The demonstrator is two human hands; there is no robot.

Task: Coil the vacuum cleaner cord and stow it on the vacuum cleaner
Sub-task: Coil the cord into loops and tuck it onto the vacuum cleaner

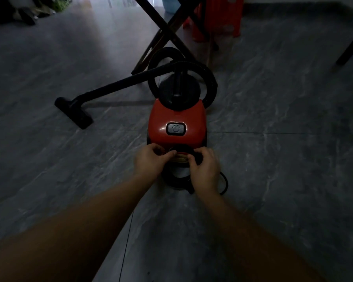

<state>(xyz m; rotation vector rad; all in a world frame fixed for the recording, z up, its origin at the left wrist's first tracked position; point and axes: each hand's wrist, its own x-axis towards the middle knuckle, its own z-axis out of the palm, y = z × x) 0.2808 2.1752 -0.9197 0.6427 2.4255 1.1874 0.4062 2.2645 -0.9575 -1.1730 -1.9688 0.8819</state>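
While hands (151, 160) (205, 169) seemingly grip cord (174, 181), vacuum (176, 116) points away.

Home room, grey tiled floor (273, 139), red plastic stools (216, 17)

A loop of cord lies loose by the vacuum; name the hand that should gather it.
Right, probably. The loose loop sits just outside the right hand, by its wrist. The left hand pinches the coil on the other side, farther from it.

Open floor (273, 159) L/R of vac (176, 117); hose (211, 82) + legs (167, 31) behind
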